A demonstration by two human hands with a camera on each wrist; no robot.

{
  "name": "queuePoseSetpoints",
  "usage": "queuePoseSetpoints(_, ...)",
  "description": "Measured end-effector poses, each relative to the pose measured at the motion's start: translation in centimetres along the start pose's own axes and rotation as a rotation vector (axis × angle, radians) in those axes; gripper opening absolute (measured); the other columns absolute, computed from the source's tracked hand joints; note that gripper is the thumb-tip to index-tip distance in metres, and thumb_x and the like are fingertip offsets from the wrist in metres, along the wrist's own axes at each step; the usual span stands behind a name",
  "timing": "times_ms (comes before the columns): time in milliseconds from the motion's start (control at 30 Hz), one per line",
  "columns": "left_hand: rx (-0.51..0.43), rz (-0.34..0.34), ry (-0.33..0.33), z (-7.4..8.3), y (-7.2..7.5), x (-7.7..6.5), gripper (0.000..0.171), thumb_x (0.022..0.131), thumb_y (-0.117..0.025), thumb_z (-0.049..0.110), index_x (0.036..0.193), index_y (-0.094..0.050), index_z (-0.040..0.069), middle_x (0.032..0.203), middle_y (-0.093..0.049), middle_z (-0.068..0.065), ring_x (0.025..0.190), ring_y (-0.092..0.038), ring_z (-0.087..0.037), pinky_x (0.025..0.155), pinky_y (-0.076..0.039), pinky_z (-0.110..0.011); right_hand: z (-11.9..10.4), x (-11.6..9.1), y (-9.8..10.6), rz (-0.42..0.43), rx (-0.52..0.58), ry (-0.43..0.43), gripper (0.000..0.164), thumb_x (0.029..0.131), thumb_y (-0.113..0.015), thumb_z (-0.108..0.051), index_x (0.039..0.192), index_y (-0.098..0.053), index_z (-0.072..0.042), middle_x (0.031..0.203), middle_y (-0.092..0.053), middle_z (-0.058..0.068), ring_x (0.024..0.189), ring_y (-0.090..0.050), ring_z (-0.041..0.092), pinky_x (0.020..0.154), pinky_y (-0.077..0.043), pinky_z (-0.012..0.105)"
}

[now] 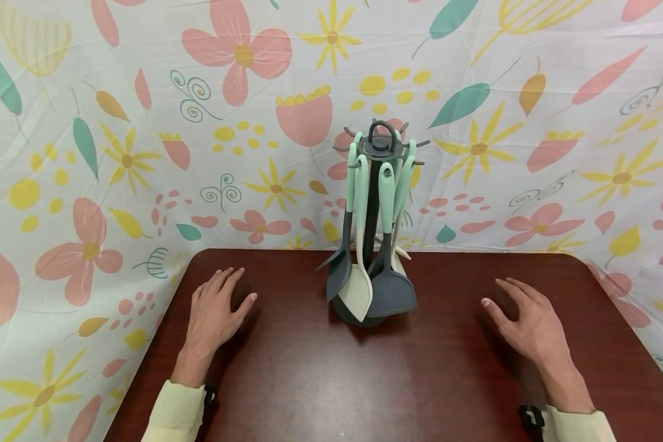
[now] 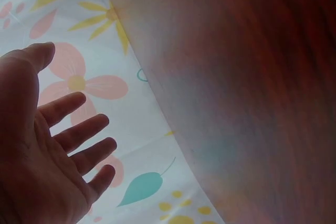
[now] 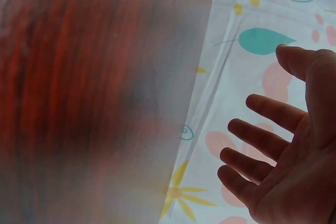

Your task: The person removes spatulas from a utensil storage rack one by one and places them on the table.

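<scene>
A utensil stand (image 1: 372,209) with a dark pole and ring top stands toward the back middle of the table. Several kitchen utensils with mint-green handles hang round it. At its front are a cream spoon-like head (image 1: 356,293) and a dark grey turner (image 1: 391,291); another dark grey head (image 1: 339,270) hangs at the left, and others behind are partly hidden. My left hand (image 1: 214,314) is left of the stand, palm down, fingers relaxed and holding nothing. On the other side, my right hand (image 1: 530,322) is likewise relaxed and bare. Both wrist views show loosely spread fingers, apart from any utensil.
The dark red-brown wooden table (image 1: 331,380) has rounded back corners. A white cloth (image 1: 143,123) printed with flowers and leaves hangs behind it and along the sides. Short hooks (image 1: 420,143) stick out round the stand's top.
</scene>
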State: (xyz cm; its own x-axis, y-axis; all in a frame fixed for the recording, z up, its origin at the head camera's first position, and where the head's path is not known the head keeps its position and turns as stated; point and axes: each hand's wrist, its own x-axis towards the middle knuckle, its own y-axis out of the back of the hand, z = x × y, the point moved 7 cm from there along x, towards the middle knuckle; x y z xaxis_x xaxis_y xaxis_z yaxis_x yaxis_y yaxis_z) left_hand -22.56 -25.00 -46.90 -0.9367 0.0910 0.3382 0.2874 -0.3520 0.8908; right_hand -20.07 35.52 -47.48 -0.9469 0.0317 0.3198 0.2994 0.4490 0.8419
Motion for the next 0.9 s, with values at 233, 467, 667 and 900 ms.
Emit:
queuePoseSetpoints(233,-0.026,0.026,-0.018,0.4,0.2,0.0,0.063,0.100,-0.073,0.043,0.151,-0.058,0.009,0.153,-0.054,-0.020,0.145,-0.046,-0.042,0.116,-0.030,-0.066,-0.1,-0.1,0.2,0.007,-0.002,0.002,0.061,0.101,-0.073,-0.038,0.146,-0.059,0.000,0.148,-0.052,0.033,0.133,-0.045,0.058,0.107,-0.034,0.074)
queuePoseSetpoints(467,-0.101,0.035,-0.037,1.2,0.5,0.2,0.056,0.101,-0.074,0.040,0.147,-0.062,0.010,0.148,-0.059,-0.016,0.136,-0.055,-0.037,0.114,-0.031,-0.064,-0.2,-0.1,0.4,0.001,0.007,0.003,0.063,0.102,-0.072,-0.039,0.150,-0.056,-0.001,0.149,-0.052,0.033,0.133,-0.045,0.059,0.107,-0.033,0.075)
queuePoseSetpoints(667,-0.160,0.019,-0.030,2.1,0.7,0.3,0.055,0.101,-0.073,0.043,0.146,-0.063,0.012,0.145,-0.061,-0.013,0.134,-0.057,-0.035,0.112,-0.032,-0.062,-0.3,-0.1,0.7,-0.007,0.010,-0.009,0.065,0.103,-0.071,-0.041,0.152,-0.054,-0.001,0.149,-0.051,0.033,0.134,-0.045,0.059,0.107,-0.033,0.076)
queuePoseSetpoints(900,-0.207,0.017,-0.043,3.1,1.1,0.4,0.051,0.102,-0.073,0.042,0.143,-0.065,0.013,0.142,-0.063,-0.011,0.132,-0.059,-0.034,0.108,-0.036,-0.062,-0.6,-0.1,1.2,-0.006,0.027,0.000,0.067,0.103,-0.070,-0.041,0.155,-0.051,-0.004,0.149,-0.051,0.034,0.135,-0.046,0.058,0.114,-0.025,0.077)
